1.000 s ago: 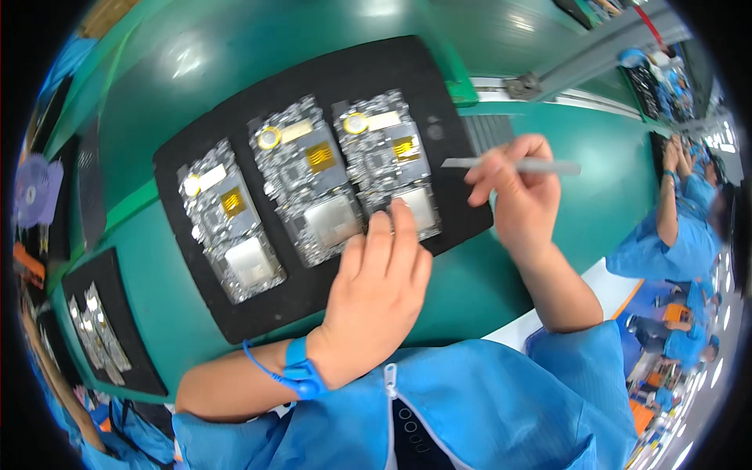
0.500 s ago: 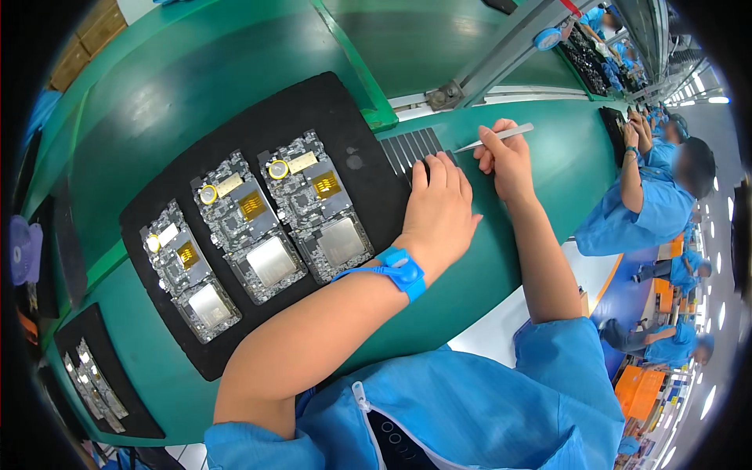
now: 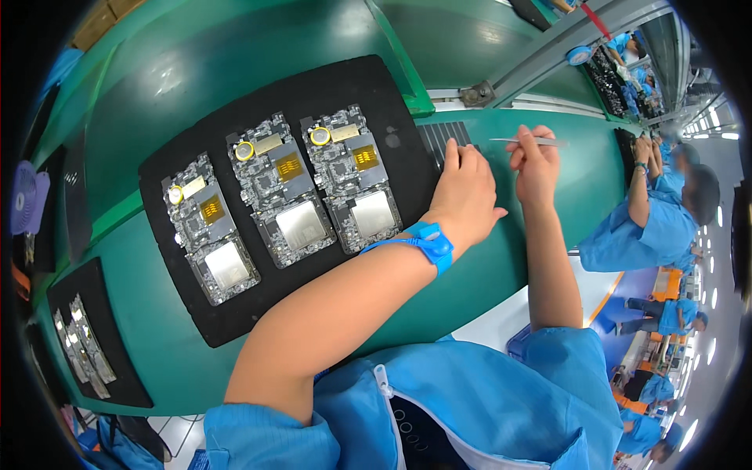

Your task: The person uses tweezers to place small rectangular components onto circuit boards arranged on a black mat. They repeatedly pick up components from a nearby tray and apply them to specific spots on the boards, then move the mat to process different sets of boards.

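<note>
My left hand [image 3: 465, 192] lies palm down with its fingers stretched out, fingertips on the near end of a dark striped sheet [image 3: 446, 137]. A blue wrist strap [image 3: 432, 244] with a cord circles my left wrist. In my right hand [image 3: 537, 166] a pair of metal tweezers [image 3: 553, 142] is pinched, the tip pointing left toward the sheet and apart from it. To the left of the sheet, a black foam mat [image 3: 258, 313] bears three circuit boards: a left one [image 3: 205, 227], a middle one [image 3: 274, 184] and a right one [image 3: 345, 157].
A second black mat [image 3: 129, 376] with more boards lies at the lower left of the green table [image 3: 172, 376]. A metal post [image 3: 540, 63] and a green ledge [image 3: 419, 102] stand behind the sheet. Co-workers [image 3: 630, 211] sit at the right.
The tweezers have moved away from the sheet and now lie more level in my right hand. My left hand stays at the sheet. The whole view has shifted a little.
</note>
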`<state>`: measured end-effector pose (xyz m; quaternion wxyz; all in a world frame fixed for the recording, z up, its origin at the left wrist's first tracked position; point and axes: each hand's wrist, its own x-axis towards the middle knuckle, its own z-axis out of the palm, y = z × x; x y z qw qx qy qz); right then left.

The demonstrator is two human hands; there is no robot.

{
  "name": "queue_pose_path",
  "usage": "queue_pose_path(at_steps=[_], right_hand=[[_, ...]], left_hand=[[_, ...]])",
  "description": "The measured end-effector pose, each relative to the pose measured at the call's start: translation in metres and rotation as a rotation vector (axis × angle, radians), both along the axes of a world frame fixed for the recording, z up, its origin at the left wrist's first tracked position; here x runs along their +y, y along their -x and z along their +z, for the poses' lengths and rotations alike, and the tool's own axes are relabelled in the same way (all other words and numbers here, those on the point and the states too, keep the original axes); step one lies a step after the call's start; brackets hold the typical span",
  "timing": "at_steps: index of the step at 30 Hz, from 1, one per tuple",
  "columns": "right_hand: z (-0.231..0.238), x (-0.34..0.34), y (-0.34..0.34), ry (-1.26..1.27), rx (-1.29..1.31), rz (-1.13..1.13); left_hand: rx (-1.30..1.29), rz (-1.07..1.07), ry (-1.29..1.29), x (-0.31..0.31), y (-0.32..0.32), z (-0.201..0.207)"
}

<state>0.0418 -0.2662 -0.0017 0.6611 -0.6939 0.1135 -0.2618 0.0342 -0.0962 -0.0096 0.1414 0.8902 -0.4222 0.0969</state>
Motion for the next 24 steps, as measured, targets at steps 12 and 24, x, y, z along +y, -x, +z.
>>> queue_pose_path(at_steps=[12, 24], right_hand=[[-0.002, -0.009, -0.002, 0.027, 0.221, 0.075], [0.035, 0.077, 0.019, -0.289, -0.076, 0.094]], left_hand=[[-0.046, 0.012, -0.038, -0.004, 0.002, -0.004], [-0.087, -0.16, 0.243, 0.052, 0.026, 0.021]])
